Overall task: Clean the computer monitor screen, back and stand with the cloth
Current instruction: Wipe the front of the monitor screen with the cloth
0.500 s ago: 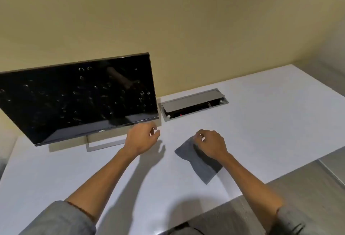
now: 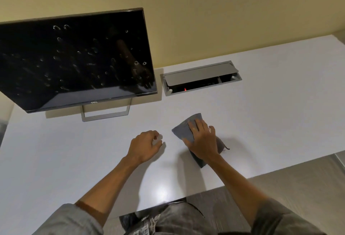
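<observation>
A black monitor [image 2: 74,57] stands at the back left of the white desk [image 2: 270,115]. Many smudges and droplet marks cover its dark screen. Its grey frame stand [image 2: 105,116] shows under the lower edge, and the back is hidden. A grey cloth [image 2: 183,129] lies bunched on the desk right of the stand. My right hand [image 2: 203,141] lies over it and grips it, fingers on top and thumb at its left edge. My left hand [image 2: 144,146] hovers just left of the cloth, fingers loosely curled, holding nothing.
A grey cable box [image 2: 201,78] with its flap raised and a small red light is set into the desk right of the monitor. A beige wall runs behind. The desk's front edge lies close to my body, with floor beyond its right end.
The view has shifted closer and more downward. My left hand drew back from the monitor's lower edge toward me. My right hand went from pinching the cloth's corner to covering and bunching it.
</observation>
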`<control>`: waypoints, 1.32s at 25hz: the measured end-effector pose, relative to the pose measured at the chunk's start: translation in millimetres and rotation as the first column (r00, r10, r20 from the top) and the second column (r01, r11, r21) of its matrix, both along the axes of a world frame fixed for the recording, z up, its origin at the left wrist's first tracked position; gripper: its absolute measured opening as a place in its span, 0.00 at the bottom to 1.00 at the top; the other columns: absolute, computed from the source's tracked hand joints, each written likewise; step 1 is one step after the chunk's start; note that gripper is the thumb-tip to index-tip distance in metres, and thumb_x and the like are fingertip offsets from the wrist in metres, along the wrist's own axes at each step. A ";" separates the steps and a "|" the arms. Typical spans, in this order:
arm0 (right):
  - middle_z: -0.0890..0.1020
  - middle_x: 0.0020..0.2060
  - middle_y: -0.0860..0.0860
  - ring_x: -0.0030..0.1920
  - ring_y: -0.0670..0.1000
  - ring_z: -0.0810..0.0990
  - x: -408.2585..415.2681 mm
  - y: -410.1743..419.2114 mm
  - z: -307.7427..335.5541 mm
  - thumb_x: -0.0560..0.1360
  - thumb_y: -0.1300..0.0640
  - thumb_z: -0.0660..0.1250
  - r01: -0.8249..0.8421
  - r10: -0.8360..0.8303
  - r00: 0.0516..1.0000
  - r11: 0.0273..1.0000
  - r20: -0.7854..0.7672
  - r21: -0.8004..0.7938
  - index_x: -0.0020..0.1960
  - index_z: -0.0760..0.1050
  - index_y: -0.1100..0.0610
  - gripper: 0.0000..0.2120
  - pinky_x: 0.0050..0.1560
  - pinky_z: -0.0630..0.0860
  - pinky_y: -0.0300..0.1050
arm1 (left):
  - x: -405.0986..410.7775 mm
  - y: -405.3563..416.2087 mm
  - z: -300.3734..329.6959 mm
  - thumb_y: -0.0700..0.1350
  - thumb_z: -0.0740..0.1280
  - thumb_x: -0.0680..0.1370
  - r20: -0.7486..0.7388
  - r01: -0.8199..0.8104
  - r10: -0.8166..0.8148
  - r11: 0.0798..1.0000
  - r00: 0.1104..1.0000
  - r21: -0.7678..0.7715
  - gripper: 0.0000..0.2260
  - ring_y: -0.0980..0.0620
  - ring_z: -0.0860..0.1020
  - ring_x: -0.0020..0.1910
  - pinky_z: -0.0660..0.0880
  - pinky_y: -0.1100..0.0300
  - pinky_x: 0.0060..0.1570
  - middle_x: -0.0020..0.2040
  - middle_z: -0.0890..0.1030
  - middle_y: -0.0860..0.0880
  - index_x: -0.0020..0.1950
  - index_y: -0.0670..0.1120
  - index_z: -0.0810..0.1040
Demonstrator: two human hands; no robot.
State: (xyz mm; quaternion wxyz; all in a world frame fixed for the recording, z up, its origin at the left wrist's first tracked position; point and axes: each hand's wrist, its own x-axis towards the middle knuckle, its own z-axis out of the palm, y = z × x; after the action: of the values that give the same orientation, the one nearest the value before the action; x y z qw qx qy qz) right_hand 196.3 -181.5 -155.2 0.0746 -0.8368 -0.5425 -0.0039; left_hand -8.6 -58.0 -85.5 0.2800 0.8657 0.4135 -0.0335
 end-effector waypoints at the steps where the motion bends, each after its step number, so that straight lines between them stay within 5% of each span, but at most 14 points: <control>1: 0.77 0.62 0.55 0.60 0.58 0.76 1.1 0.4 -7.9 0.68 0.40 0.68 -0.025 0.024 0.999 0.998 -0.029 -0.051 0.66 0.74 0.53 0.31 0.53 0.76 0.59 | -0.9 -0.7 -0.3 0.60 0.57 0.72 0.000 -0.009 0.009 1.000 1.000 0.004 0.20 0.50 0.78 0.51 0.67 0.58 0.43 0.52 0.81 0.55 0.56 0.50 0.78; 5: 0.72 0.69 0.57 0.67 0.62 0.71 -6.5 -4.0 -19.0 0.74 0.50 0.68 -0.033 0.018 0.994 0.991 -0.108 -0.132 0.73 0.67 0.50 0.28 0.50 0.78 0.62 | -5.6 -2.3 3.8 0.55 0.63 0.77 0.016 -0.061 0.061 0.998 0.998 0.031 0.14 0.50 0.78 0.53 0.67 0.58 0.44 0.54 0.81 0.55 0.58 0.50 0.78; 9: 0.77 0.64 0.58 0.56 0.61 0.79 4.0 3.5 -16.1 0.74 0.64 0.65 0.019 -0.003 0.983 0.996 -0.185 0.088 0.71 0.69 0.54 0.26 0.42 0.82 0.55 | -16.2 -0.2 5.4 0.57 0.60 0.75 0.000 -0.078 0.078 0.996 0.997 0.041 0.17 0.51 0.78 0.53 0.66 0.59 0.43 0.53 0.80 0.56 0.58 0.51 0.78; 11: 0.78 0.64 0.55 0.57 0.57 0.79 -3.6 12.1 -7.1 0.79 0.63 0.61 0.133 -0.028 0.930 0.955 -0.367 0.266 0.71 0.69 0.56 0.21 0.52 0.81 0.50 | -22.3 2.3 7.9 0.58 0.60 0.75 0.018 -0.066 0.065 0.997 0.998 0.039 0.18 0.51 0.77 0.55 0.66 0.58 0.44 0.56 0.79 0.56 0.60 0.52 0.77; 12: 0.78 0.64 0.52 0.60 0.54 0.78 -12.0 21.1 8.1 0.81 0.60 0.60 0.271 -0.051 0.814 0.915 -0.579 0.300 0.70 0.70 0.57 0.17 0.59 0.77 0.47 | -24.3 4.5 10.8 0.57 0.60 0.76 0.038 -0.052 0.051 0.998 0.998 0.040 0.18 0.51 0.77 0.57 0.68 0.58 0.46 0.59 0.78 0.56 0.63 0.52 0.75; 14: 0.79 0.58 0.51 0.60 0.54 0.78 -33.3 43.5 53.9 0.82 0.53 0.59 0.539 -0.074 0.352 0.831 -0.933 0.137 0.64 0.73 0.56 0.13 0.60 0.74 0.45 | -26.6 10.9 20.8 0.57 0.57 0.78 0.140 0.003 -0.013 0.997 0.990 0.071 0.22 0.52 0.72 0.66 0.70 0.56 0.57 0.69 0.72 0.54 0.71 0.53 0.69; 17: 0.79 0.50 0.54 0.48 0.52 0.79 -76.8 70.9 118.1 0.81 0.46 0.59 0.613 0.003 -0.265 0.773 -0.964 -0.166 0.55 0.75 0.54 0.14 0.54 0.75 0.50 | -31.2 24.9 47.5 0.59 0.52 0.80 0.266 0.080 -0.123 0.983 0.956 0.166 0.26 0.54 0.59 0.75 0.58 0.58 0.71 0.77 0.60 0.53 0.77 0.54 0.59; 20: 0.80 0.44 0.48 0.45 0.47 0.79 -116.9 103.6 145.8 0.80 0.42 0.56 0.571 0.102 -0.454 0.796 -0.885 -0.201 0.51 0.74 0.51 0.15 0.48 0.76 0.44 | -44.0 45.8 66.6 0.58 0.53 0.82 0.259 0.171 -0.249 0.942 0.933 0.288 0.25 0.54 0.54 0.77 0.49 0.61 0.70 0.78 0.57 0.54 0.78 0.54 0.56; 23: 0.83 0.49 0.53 0.49 0.50 0.82 -156.0 142.3 166.4 0.81 0.43 0.57 0.487 0.178 -0.548 0.862 -0.817 -0.139 0.63 0.74 0.56 0.20 0.51 0.81 0.46 | -77.2 75.2 74.5 0.57 0.54 0.82 0.275 0.166 -0.254 0.937 0.927 0.306 0.25 0.55 0.52 0.77 0.49 0.59 0.73 0.78 0.56 0.55 0.78 0.53 0.55; 25: 0.81 0.57 0.56 0.53 0.51 0.82 -177.4 171.1 173.1 0.81 0.49 0.61 0.476 0.212 -0.372 0.880 -0.904 0.010 0.68 0.72 0.56 0.18 0.52 0.81 0.47 | -105.2 100.4 81.6 0.57 0.55 0.82 0.341 0.096 -0.219 0.934 0.914 0.343 0.24 0.61 0.50 0.76 0.48 0.62 0.73 0.78 0.56 0.57 0.78 0.53 0.57; 27: 0.77 0.65 0.51 0.59 0.42 0.78 -200.7 195.9 186.1 0.81 0.55 0.62 0.384 0.282 0.174 0.863 -0.944 0.329 0.71 0.70 0.54 0.19 0.59 0.77 0.39 | -143.0 130.8 89.9 0.56 0.58 0.82 0.394 -0.012 -0.159 0.917 0.905 0.398 0.24 0.67 0.48 0.74 0.45 0.66 0.71 0.77 0.57 0.59 0.77 0.53 0.61; 29: 0.72 0.70 0.48 0.64 0.36 0.72 -217.3 220.7 205.1 0.81 0.59 0.62 0.086 0.421 0.614 0.805 -0.667 0.587 0.73 0.69 0.53 0.20 0.65 0.71 0.36 | -182.8 167.2 95.8 0.54 0.62 0.80 0.383 -0.117 -0.085 0.873 0.920 0.473 0.24 0.65 0.49 0.75 0.46 0.64 0.71 0.77 0.59 0.57 0.75 0.51 0.64; 31: 0.68 0.73 0.52 0.68 0.46 0.71 -232.4 251.0 225.3 0.79 0.59 0.63 -0.263 0.494 0.834 0.747 -0.246 0.610 0.73 0.68 0.50 0.22 0.63 0.73 0.42 | -223.0 206.1 106.5 0.52 0.65 0.78 0.370 -0.212 -0.001 0.818 0.929 0.535 0.25 0.59 0.55 0.75 0.52 0.59 0.71 0.76 0.62 0.53 0.74 0.49 0.65; 33: 0.67 0.73 0.57 0.69 0.56 0.71 -246.4 286.2 241.4 0.77 0.60 0.66 -0.509 0.526 0.841 0.695 0.124 0.507 0.73 0.69 0.50 0.25 0.58 0.77 0.47 | -256.4 243.0 125.5 0.49 0.66 0.77 0.375 -0.274 0.044 0.763 0.926 0.586 0.26 0.52 0.59 0.75 0.56 0.58 0.70 0.76 0.63 0.51 0.74 0.47 0.65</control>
State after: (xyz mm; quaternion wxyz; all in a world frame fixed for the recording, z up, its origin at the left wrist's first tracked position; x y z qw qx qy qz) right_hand -50.1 104.7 86.1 0.3048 -0.5975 -0.7325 -0.1165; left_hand -264.9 185.0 40.0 0.0437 0.8625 0.4192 0.2800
